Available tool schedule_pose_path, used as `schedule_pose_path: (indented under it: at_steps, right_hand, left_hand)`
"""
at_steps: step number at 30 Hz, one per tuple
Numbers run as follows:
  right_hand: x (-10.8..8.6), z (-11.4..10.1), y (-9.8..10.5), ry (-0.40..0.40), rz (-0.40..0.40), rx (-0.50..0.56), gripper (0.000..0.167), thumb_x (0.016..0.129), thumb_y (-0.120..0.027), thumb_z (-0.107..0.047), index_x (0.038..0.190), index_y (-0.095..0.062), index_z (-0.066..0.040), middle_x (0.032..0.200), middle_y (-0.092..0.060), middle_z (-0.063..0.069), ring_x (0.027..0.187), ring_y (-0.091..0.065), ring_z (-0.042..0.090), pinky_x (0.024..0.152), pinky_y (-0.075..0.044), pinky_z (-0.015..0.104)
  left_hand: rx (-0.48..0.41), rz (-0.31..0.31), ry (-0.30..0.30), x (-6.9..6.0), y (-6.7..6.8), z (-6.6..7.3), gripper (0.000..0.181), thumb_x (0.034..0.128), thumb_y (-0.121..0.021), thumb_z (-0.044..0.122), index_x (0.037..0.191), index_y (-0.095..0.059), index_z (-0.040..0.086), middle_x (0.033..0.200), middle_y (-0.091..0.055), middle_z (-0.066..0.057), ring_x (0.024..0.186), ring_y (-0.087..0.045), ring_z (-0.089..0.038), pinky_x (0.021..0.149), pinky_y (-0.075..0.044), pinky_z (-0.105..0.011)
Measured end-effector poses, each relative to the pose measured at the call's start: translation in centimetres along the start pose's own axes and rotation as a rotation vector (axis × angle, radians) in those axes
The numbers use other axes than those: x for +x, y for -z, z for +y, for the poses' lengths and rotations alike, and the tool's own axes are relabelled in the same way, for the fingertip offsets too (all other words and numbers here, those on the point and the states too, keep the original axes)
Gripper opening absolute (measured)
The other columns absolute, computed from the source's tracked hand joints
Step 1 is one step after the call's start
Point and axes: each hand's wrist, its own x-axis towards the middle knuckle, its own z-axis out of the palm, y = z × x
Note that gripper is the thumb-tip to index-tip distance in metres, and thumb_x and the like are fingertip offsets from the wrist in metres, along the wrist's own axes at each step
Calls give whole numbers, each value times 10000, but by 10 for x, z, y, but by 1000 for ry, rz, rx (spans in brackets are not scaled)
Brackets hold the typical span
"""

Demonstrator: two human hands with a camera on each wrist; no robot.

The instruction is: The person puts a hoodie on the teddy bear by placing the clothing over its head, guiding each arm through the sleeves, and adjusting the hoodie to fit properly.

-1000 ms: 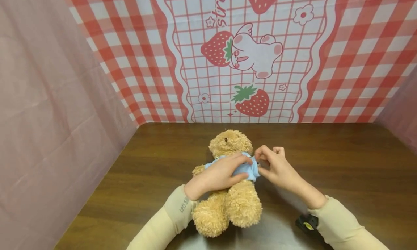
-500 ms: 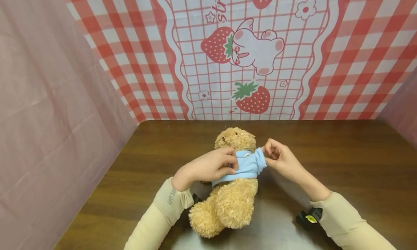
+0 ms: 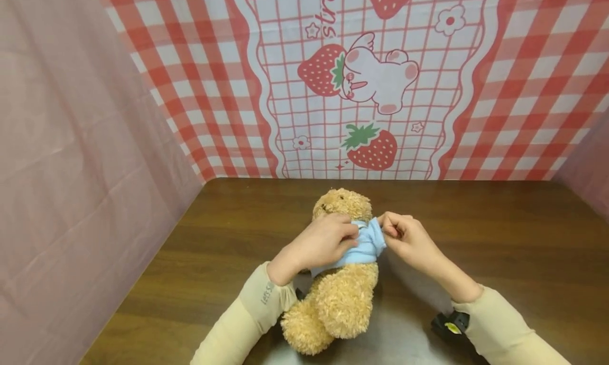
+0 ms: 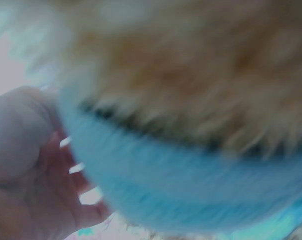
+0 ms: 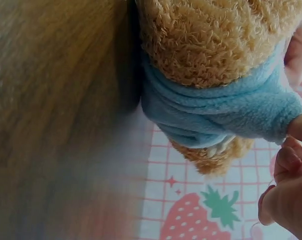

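A fluffy tan teddy bear (image 3: 346, 301) in a light blue shirt (image 3: 362, 251) lies on the table, its head toward the back and turned to the left. My left hand (image 3: 321, 243) reaches over the bear's chest with curled fingers and holds it by the shirted body. In the left wrist view, this hand (image 4: 31, 175) wraps the side of the blue hem. My right hand (image 3: 411, 243) pinches the end of the sleeve on the bear's right-hand side. The right wrist view shows the sleeve (image 5: 275, 117) drawn out toward thumb and finger. No paw shows at that sleeve's opening.
The brown wooden table (image 3: 499, 238) extends around the bear. Behind it hangs a red checked strawberry cloth (image 3: 380, 79), with a pink curtain (image 3: 95, 169) on the left. A black wrist device (image 3: 449, 322) sits under the right cuff.
The bear has tilted, and its sleeve has come into plainer view. My left hand shifted left, then back over the chest. My right hand moved outward with the sleeve, then slightly back in.
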Motion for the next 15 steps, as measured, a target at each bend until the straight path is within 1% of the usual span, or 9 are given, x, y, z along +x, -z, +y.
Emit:
schedule_pose_path:
  at_steps: [2,3,5,6,8,10,11,13,15]
  right_hand:
    - [0,5,3,-62,13,103,399,775,-570,161,632,-251,-32,785,-575,-11,756,-490,37,534,-336,178]
    - [0,8,4,-84,16,148,397,791,-556,161,632,-245,-26,783,-574,-16,758,-497,24,516,-332,178]
    - [-1,10,7,-94,5,208,365,813,-523,169,636,-262,-16,777,-563,-27,784,-519,7,538,-358,178]
    - [-1,11,8,-92,-2,229,339,816,-513,174,642,-292,-16,794,-576,-28,781,-525,11,533,-359,188]
    - [-1,9,11,-64,-25,161,275,823,-517,156,678,-386,-37,799,-585,-47,805,-548,20,588,-388,172]
    - [0,3,14,-31,-66,60,221,827,-538,122,753,-492,-81,824,-601,-43,835,-569,53,673,-417,182]
    - [0,0,16,-31,-75,11,217,826,-553,100,803,-535,-115,849,-613,-51,840,-567,59,719,-414,186]
    - [0,-5,19,-25,-99,-82,234,824,-592,49,892,-578,-174,888,-618,-76,835,-560,62,752,-384,206]
    - [-1,-10,22,-19,-138,-124,259,815,-628,7,970,-595,-198,908,-614,-96,817,-549,67,763,-358,246]
  left_hand:
    - [7,-36,-33,-4,5,-2,253,907,-550,233,672,-467,196,684,-389,55,635,-373,-84,646,-272,-229]
    - [-1,-51,-49,-5,7,-4,263,905,-552,219,662,-454,196,676,-375,52,627,-359,-88,645,-262,-230]
    - [-16,-76,-76,-7,10,-5,276,899,-551,191,648,-436,190,664,-360,45,616,-342,-94,645,-259,-230]
    - [-20,-85,-79,-6,11,-4,277,896,-549,185,644,-435,189,661,-365,48,613,-345,-91,649,-268,-228]
    - [-35,-100,-58,-4,11,-2,272,896,-546,205,644,-444,187,662,-386,53,610,-361,-84,648,-281,-227]
    - [-27,-105,-6,-1,9,1,251,892,-553,276,672,-460,198,679,-418,74,627,-387,-69,663,-294,-237]
    - [-24,-105,29,0,8,3,244,890,-555,329,697,-467,207,681,-432,85,630,-397,-63,670,-293,-244]
    - [-22,-95,95,2,5,5,256,868,-561,440,749,-485,227,680,-458,104,627,-411,-52,681,-292,-266]
    - [-37,-67,140,3,1,7,275,842,-568,501,789,-499,240,678,-476,126,611,-416,-43,696,-290,-289]
